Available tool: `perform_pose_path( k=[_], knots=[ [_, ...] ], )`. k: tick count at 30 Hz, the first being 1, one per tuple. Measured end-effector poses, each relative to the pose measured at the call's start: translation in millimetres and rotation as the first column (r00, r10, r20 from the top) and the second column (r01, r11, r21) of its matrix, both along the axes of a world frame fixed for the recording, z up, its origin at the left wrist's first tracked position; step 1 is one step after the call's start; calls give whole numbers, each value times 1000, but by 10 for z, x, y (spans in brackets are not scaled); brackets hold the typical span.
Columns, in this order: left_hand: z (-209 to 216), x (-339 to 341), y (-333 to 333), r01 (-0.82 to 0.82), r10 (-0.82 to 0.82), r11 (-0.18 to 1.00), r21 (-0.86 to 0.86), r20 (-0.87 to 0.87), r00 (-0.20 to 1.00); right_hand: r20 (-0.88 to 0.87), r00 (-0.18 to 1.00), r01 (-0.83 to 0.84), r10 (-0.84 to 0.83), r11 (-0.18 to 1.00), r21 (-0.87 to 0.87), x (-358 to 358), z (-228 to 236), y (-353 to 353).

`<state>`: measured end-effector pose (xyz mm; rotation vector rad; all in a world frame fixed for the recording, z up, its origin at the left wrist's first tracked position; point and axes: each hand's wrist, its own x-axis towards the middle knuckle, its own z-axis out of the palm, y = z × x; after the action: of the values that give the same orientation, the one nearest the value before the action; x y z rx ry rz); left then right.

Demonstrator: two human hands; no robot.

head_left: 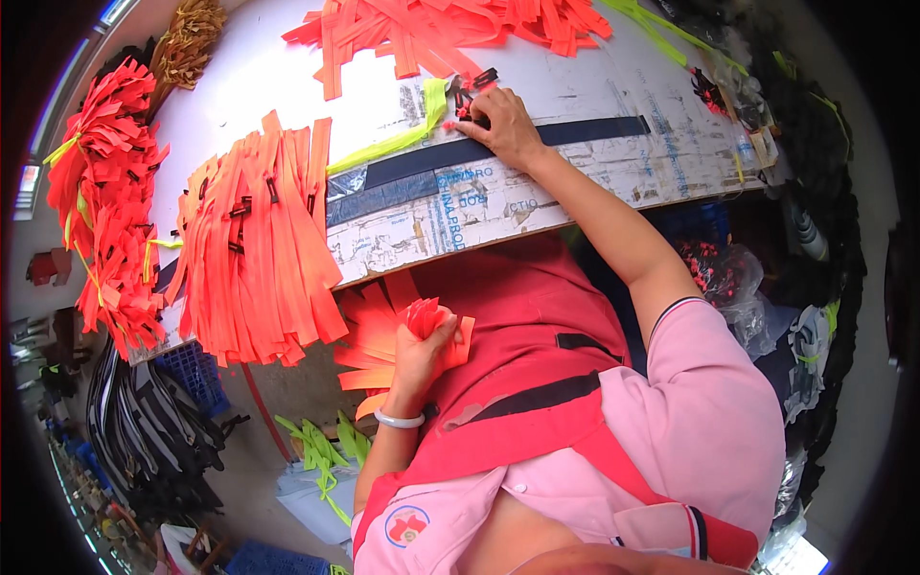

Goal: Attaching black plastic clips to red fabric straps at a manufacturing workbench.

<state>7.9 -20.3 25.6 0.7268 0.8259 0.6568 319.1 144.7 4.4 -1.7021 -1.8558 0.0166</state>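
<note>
My left hand (423,356) is closed around a bundle of orange-red fabric strips (369,326) in front of my apron, just below the table edge. The bundle's ends fan out on both sides of the fist. My right hand (506,129) is over the table, its fingers bent and pinched together at a small pile of black and red pieces (464,100). What lies between these fingertips is too small to make out. Beside that pile, a yellow-green strip (398,139) stretches to the left. A dark flat band (575,130) lies under my right wrist.
A layer of orange-red strips with small black pieces (259,240) hangs over the table's left front edge. More orange-red strips (412,34) lie at the back of the worn white table (594,177). Bundled strips (107,192) hang at the far left. Below stands a blue crate (196,376).
</note>
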Motion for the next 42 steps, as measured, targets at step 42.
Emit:
perform_pose_path(
  k=[42],
  knots=[
    [120,422,471,83,142,828,555,-351,926,-866,-382,-377,-321,910,-171,-1362,366,-762]
  ],
)
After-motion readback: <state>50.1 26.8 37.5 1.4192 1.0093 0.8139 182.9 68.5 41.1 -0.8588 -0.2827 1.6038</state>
